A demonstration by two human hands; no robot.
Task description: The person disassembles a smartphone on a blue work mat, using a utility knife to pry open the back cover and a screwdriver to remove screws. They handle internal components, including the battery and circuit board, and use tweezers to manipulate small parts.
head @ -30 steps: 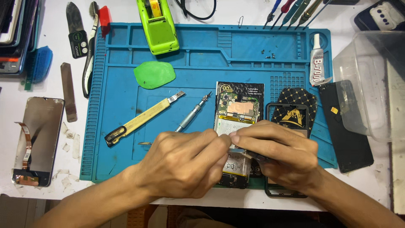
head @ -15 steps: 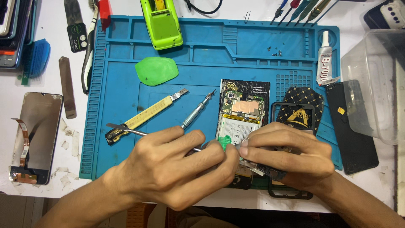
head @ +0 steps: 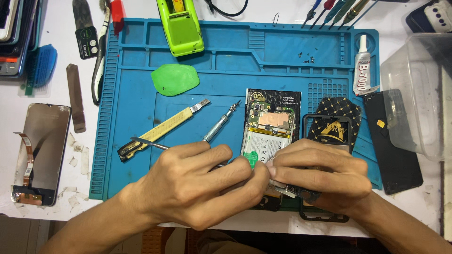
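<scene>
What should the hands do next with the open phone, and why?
Probably lift the green tab a little more. The left hand pinches tweezers right at it on the open phone, while the right hand steadies the lower end.

The mat (head: 127,141) is blue on a white counter (head: 56,221). The pick (head: 175,79) is light green, the dispenser (head: 180,28) lime green, the case (head: 336,123) black with a gold diamond pattern, and the knife (head: 162,129) has a pale yellow handle.
</scene>
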